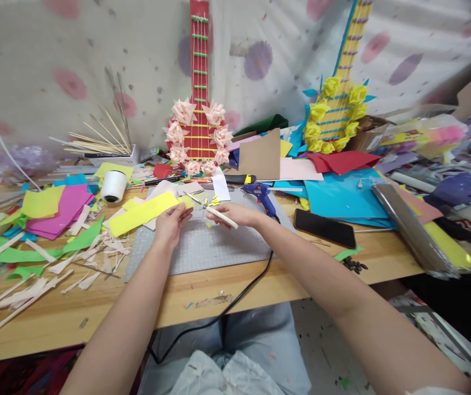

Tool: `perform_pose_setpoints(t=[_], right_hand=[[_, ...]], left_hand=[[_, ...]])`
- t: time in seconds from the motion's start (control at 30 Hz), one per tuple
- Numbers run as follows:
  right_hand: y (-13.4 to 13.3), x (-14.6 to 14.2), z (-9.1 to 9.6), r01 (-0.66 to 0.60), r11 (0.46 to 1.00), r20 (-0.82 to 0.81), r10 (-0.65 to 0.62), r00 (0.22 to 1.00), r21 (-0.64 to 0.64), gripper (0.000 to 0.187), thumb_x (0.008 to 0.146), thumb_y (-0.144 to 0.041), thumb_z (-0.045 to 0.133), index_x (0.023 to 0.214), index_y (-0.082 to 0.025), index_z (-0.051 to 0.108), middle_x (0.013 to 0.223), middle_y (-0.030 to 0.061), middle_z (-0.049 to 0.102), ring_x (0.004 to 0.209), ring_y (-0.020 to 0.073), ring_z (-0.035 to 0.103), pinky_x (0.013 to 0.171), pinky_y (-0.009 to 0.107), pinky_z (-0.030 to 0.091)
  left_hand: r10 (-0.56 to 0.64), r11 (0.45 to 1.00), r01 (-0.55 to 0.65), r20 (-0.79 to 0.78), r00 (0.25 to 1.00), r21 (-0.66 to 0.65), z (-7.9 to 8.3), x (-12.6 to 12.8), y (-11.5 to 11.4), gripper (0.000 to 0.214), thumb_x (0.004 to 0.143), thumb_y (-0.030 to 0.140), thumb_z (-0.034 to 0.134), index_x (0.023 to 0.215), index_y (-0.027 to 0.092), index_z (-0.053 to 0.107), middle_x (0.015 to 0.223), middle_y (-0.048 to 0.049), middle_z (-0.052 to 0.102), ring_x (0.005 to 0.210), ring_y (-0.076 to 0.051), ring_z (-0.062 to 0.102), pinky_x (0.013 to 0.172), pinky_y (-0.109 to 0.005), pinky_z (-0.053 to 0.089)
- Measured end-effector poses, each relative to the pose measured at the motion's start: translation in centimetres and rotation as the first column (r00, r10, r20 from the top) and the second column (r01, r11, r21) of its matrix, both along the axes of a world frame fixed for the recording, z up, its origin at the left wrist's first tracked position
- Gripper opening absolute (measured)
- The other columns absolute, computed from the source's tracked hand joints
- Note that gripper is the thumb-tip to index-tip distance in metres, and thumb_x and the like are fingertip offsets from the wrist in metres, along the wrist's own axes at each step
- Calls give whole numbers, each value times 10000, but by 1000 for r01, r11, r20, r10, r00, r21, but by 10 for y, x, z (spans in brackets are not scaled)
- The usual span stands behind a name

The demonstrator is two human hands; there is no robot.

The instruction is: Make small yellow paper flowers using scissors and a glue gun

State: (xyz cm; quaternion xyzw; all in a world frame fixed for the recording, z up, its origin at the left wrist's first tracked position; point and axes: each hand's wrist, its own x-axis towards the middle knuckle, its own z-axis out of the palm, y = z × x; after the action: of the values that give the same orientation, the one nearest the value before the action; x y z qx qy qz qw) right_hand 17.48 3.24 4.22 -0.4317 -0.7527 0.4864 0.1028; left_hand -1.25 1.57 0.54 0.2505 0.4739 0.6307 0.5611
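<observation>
My left hand (170, 224) pinches a small yellow piece of paper (186, 202) above the grey cutting mat (202, 255). Scissors (222, 217) with white handles are in my right hand (235, 211), their blades pointing left towards that piece. Whether the blades touch the paper I cannot tell. A longer yellow strip (142, 214) lies just left of my left hand, partly behind its fingers. Several tiny yellow cut pieces (215, 200) are scattered on the mat beyond the scissors.
A blue glue gun (262, 195) lies at the mat's right, its black cable (251, 285) running over the table edge. Nearby is a phone (324, 227). Paper scraps (87, 255) cover the left side. Behind stand a red paper guitar (199, 118) and a yellow one (336, 118).
</observation>
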Motion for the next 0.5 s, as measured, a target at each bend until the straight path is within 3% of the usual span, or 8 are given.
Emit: perform_pose_setpoints(t=[0.17,0.33,0.5], right_hand=[[0,14,3,8,999,-43,-10,999,-33,425,695,-578,525,706,-156,474,579,-36,447,484,63,411,463,207,336],[-3,21,9,-149,978,-40,145,989,-147,361,711,-518,529,751,-168,450,621,-44,408,544,65,396,503,204,342],[-6,20,12,-190,974,10,193,981,-120,347,736,-506,503,788,-165,460,646,-35,414,566,75,398,534,222,350]], left_hand=[[-34,999,34,-40,999,0,2,-2,-1,155,621,191,698,724,101,625,724,-63,664,700,-153,652,704,-279,507],[-60,998,61,-50,997,30,1,1,-2,213,584,227,735,717,103,624,723,-58,658,695,-154,650,722,-297,499],[-151,987,156,-114,982,36,-2,1,-3,255,569,268,746,732,100,643,739,-73,663,684,-160,645,692,-292,496]])
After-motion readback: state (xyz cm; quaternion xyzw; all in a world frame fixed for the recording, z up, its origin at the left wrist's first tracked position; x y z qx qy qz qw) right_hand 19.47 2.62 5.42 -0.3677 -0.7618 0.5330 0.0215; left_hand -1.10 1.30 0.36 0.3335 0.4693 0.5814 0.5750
